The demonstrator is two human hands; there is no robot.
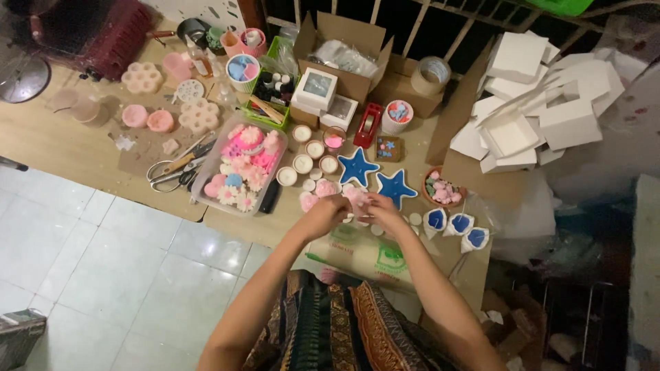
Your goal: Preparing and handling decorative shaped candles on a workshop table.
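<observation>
Pinching one small pink wax flower (pixel 357 198) between them, left hand (pixel 325 211) and right hand (pixel 382 210), fingers closed.

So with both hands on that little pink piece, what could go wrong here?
The pink piece, pinched between left hand and right hand, looks small and might break or drop. The small cups sit close by, so an elbow could knock them. The scissors lie open near the table's edge.

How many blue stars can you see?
2. One blue star lies left, beside the small white candles; the other blue star lies right of it, just above the person's right hand. More may be hidden.
</observation>
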